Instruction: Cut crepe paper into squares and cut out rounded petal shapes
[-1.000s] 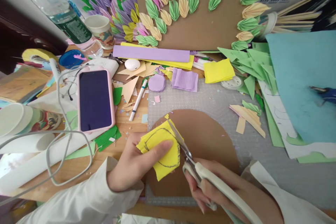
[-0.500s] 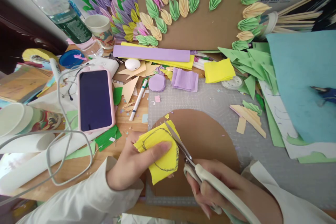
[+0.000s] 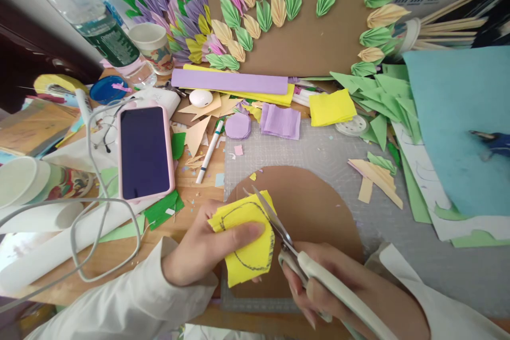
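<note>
Pinched in my left hand point(image 3: 217, 244), thumb on top, is a stack of yellow crepe paper point(image 3: 243, 215) with a dark rounded outline drawn on it. My right hand point(image 3: 338, 281) is closed round the pale handles of scissors point(image 3: 285, 236). Their blades are slightly apart and straddle the upper right corner of the paper, near the drawn line. Under both lies a round brown cardboard disc point(image 3: 314, 196) on a grey cutting mat point(image 3: 422, 271).
A phone point(image 3: 145, 154) and a looped white cable point(image 3: 137, 239) lie left. Behind are a marker point(image 3: 210, 151), purple crepe squares point(image 3: 280, 121), a folded yellow piece point(image 3: 332, 107) and a paper cup point(image 3: 153, 45). Blue sheets point(image 3: 458, 117) are at right, a leaf-trimmed board point(image 3: 303, 42) at the back.
My left hand and the yellow paper have shifted slightly right and down, deeper between the scissor blades. The far blade tip now shows beyond the paper's upper edge. My right hand has hardly moved.
</note>
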{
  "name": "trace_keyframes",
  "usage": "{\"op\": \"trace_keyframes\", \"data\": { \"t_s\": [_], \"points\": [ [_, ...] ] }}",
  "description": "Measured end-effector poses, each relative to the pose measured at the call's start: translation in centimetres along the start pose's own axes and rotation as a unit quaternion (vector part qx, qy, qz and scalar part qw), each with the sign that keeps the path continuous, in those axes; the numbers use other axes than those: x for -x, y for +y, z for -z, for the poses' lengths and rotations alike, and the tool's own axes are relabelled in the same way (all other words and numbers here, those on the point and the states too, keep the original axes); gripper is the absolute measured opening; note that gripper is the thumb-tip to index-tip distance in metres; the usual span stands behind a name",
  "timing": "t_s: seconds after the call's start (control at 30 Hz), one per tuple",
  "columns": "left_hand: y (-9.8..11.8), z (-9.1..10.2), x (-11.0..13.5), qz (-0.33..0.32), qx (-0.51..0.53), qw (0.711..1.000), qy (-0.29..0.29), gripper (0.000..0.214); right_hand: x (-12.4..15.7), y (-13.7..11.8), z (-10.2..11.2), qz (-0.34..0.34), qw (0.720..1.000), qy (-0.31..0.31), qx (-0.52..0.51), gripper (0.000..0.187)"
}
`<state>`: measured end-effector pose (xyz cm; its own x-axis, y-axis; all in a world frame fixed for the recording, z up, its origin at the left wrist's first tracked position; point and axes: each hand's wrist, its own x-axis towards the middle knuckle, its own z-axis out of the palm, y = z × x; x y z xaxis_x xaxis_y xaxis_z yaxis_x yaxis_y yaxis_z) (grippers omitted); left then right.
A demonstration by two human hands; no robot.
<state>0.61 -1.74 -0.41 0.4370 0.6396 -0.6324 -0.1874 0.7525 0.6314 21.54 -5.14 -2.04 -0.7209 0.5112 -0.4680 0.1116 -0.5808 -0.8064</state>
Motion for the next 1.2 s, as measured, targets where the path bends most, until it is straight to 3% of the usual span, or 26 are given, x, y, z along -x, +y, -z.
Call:
{"op": "trace_keyframes", "data": {
  "t_s": [0.47, 0.8, 1.2],
  "points": [
    [0.2, 0.0, 0.0, -0.005, 0.007, 1.000, 0.004, 0.023, -0.3, 0.1, -0.1, 0.020, 0.999, 0.002, -0.032, 0.055],
    [-1.0, 0.8, -0.5, 0.005, 0.052, 0.993, -0.109, 0.019, 0.0, 0.1, 0.0, 0.018, 0.998, -0.003, -0.055, 0.054],
    [-0.9, 1.0, -0.4, 0.013, 0.043, 0.994, -0.102, 0.019, 0.2, -0.6, 0.1, -0.013, 1.000, -0.006, -0.006, 0.061]
  ]
}}
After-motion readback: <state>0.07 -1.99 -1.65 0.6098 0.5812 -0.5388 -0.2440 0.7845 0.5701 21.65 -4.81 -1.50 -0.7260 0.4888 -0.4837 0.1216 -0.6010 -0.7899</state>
